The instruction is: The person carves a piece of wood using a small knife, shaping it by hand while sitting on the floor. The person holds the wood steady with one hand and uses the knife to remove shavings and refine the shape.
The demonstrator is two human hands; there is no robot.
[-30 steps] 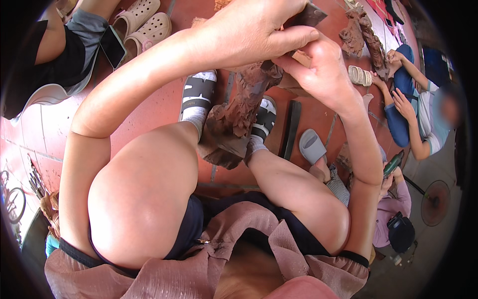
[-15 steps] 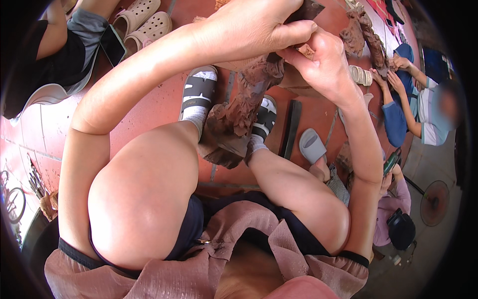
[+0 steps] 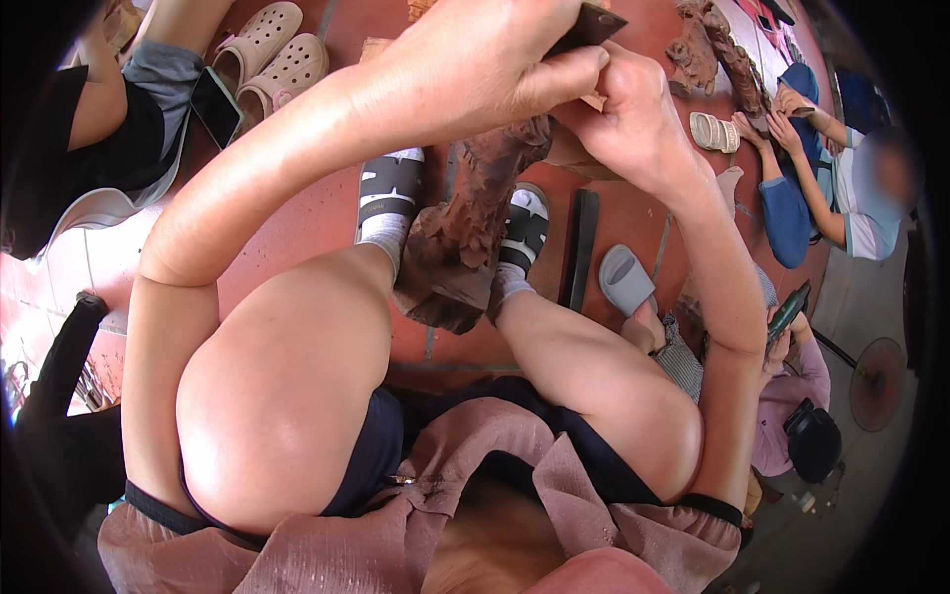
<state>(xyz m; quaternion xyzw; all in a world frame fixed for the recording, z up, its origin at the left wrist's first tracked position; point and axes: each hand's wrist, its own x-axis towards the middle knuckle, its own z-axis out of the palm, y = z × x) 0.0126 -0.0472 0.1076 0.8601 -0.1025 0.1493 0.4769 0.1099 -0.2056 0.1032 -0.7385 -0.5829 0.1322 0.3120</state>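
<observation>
The left hand [image 3: 505,74] is closed on a dark flat piece [image 3: 592,27], above the far end of the carved wood piece [image 3: 455,238]. The right hand [image 3: 633,124] is curled just right of that end, its fingers meeting the left thumb; whether it grips anything cannot be told. The carved wood piece, reddish brown and rough, sits between the person's feet, broad end nearer the body, far end partly hidden by the hands. A strapped left sandal [image 3: 388,188] is on its left, a right sandal [image 3: 524,238] on its right. Farther right of it lie a black bar [image 3: 582,247] and a grey slipper [image 3: 625,280]. Well left of it, beyond the left forearm, are beige clogs [image 3: 267,49] and a phone [image 3: 215,104]. Far to its right sits a co-worker in blue trousers [image 3: 787,223].
</observation>
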